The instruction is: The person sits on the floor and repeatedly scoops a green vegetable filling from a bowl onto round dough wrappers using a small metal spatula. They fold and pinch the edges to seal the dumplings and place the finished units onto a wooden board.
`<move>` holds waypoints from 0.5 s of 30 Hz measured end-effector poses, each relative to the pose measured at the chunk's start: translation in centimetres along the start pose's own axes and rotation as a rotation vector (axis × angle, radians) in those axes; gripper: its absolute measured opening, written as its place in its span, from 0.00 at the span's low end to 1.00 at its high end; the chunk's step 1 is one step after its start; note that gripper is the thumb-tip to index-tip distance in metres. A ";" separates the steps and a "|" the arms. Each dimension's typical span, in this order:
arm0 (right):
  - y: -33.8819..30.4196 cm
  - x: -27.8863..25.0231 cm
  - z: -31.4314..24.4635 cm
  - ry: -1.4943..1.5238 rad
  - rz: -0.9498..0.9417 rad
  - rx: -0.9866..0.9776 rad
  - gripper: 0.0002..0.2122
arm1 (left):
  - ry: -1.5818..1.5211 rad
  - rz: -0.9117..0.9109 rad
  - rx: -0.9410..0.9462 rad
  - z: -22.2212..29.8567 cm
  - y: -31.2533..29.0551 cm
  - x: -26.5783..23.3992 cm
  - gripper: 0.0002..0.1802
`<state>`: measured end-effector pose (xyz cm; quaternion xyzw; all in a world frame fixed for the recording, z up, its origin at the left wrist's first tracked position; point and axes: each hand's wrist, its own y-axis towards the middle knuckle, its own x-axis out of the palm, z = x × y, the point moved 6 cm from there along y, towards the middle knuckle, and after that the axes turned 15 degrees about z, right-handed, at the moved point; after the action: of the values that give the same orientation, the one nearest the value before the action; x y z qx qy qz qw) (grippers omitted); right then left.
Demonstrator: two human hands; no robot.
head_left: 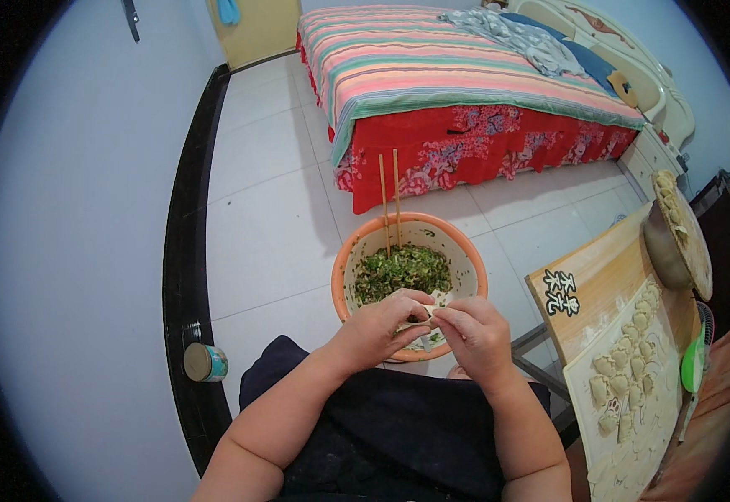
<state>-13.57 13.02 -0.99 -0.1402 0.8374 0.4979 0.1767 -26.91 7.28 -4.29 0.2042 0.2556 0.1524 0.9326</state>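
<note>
Orange is rimming the basin, over whose near edge the left hand and right hand are pinching a pale wrapper in nearly closed fingertips, seemingly so filling drops inside, with dumplings resting on the bench to the basin's right.

At centre, the basin is orange-rimmed and cream inside, the filling mixed green, the chopsticks tan. At top, the bedspread carries pink, green, yellow and white stripes; below it, the skirt is red with pink flowers. Lower right, the dumplings are pale cream, the table yellowish brown.
</note>
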 end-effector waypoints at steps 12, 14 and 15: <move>-2.3 1.4 2.1 0.423 0.153 0.574 0.04 | -0.527 -0.070 -0.559 -1.9 -0.6 1.4 0.30; -1.8 1.3 1.8 0.409 0.174 0.604 0.06 | -0.582 -0.009 -0.557 -1.8 -0.6 1.3 0.27; -1.6 1.2 1.7 0.403 0.184 0.619 0.07 | -0.609 0.021 -0.556 -1.8 -0.6 1.2 0.26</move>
<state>-13.75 13.68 -3.52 -0.0998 0.9752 0.1975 -0.0031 -26.77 7.77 -6.43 -0.0171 -0.0849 0.1580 0.9836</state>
